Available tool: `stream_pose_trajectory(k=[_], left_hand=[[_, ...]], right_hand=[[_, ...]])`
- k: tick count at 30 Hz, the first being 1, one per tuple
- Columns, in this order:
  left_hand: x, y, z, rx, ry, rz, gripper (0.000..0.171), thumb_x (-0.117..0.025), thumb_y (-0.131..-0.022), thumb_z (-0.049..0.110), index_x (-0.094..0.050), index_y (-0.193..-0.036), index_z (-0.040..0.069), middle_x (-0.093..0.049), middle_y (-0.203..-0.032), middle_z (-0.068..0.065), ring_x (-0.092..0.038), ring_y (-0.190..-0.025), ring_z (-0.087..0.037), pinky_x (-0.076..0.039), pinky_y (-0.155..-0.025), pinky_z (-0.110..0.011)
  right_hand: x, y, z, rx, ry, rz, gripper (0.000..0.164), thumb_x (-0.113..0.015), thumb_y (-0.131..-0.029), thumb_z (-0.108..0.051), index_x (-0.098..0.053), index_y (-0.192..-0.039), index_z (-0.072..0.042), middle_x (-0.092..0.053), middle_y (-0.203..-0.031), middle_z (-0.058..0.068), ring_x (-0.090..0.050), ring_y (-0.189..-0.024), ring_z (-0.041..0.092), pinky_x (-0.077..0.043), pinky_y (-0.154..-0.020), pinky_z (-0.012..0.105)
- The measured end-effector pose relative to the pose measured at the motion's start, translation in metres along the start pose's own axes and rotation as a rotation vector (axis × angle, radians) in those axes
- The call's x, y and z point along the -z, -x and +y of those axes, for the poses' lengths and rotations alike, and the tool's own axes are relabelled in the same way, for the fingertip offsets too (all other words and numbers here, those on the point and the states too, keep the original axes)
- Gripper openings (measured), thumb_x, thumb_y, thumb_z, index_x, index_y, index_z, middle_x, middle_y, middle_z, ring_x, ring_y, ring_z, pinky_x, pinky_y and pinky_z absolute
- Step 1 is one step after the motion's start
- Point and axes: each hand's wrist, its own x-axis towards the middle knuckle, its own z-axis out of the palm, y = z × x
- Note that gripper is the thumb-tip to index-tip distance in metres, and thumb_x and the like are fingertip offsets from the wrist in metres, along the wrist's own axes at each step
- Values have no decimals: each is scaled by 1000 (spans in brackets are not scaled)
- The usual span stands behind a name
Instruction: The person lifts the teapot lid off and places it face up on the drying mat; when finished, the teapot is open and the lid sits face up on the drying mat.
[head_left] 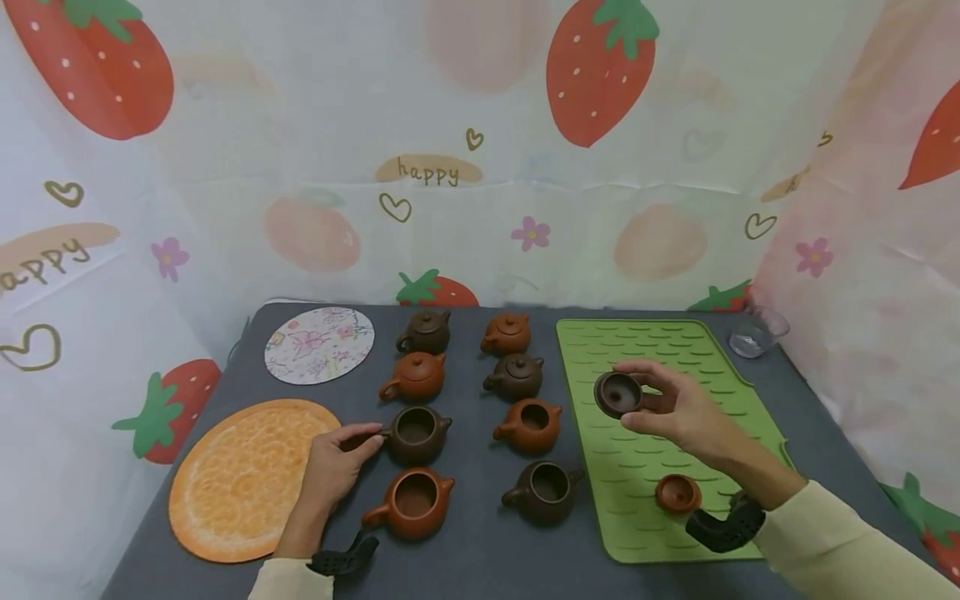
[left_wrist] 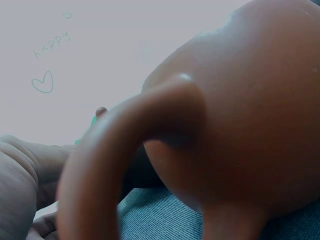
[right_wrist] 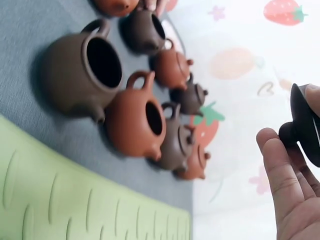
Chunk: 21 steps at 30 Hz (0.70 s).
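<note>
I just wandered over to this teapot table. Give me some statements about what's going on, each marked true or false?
1. The left hand holds a dark teapot by its handle. True.
2. All eight teapots wear lids. False: the four nearest teapots are open.
3. The right hand is empty. False: the right hand holds a dark lid.
4. A reddish lid lies on the green mat. True.
5. The clear cup stands on the green mat. False: the clear cup is beside it.

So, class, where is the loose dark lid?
In the head view, right of centre, the right hand holds the dark lid; the green mat shows behind it.
</note>
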Motion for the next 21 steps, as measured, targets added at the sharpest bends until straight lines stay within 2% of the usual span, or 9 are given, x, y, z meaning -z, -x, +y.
stream_pose_trajectory(k=[5, 9, 14, 21], left_hand=[[0, 3, 15, -16, 19, -22, 19, -71, -84, -5, -71, -102, -10, -69, -97, -21, -64, -86, -14, -48, -71, -17], [1, 7, 33, -6, 14, -33, 19, -69, -84, -8, -69, -103, -13, -68, -97, -25, -65, -87, -20, -48, -71, -16], [1, 8, 35, 6, 11, -36, 20, -69, -85, -7, -69, -103, -13, -68, -97, -25, -65, -88, -24, -48, -71, -17], [1, 8, 35, 5, 22, -32, 20, -70, -85, -6, -69, -103, -13, -68, -96, -25, -65, -87, -23, -48, -70, -17]], right_hand=[[11, 5, 3, -36, 81, 35, 56, -67, -90, 0, -41, -140, 1, -46, -129, 24, -61, -109, 24, -53, -80, 39], [21, 8, 7, -90, 143, 63, 58, -70, -89, -6, -41, -139, 0, -46, -129, 25, -61, -109, 21, -53, -80, 38], [34, 11, 16, -151, 210, 74, 59, -71, -89, -11, -42, -140, -2, -48, -128, 24, -61, -108, 22, -53, -81, 41], [46, 13, 27, -234, 220, 60, 60, -71, -89, -11, -42, -141, 0, -52, -122, 24, -60, -107, 26, -52, -82, 39]])
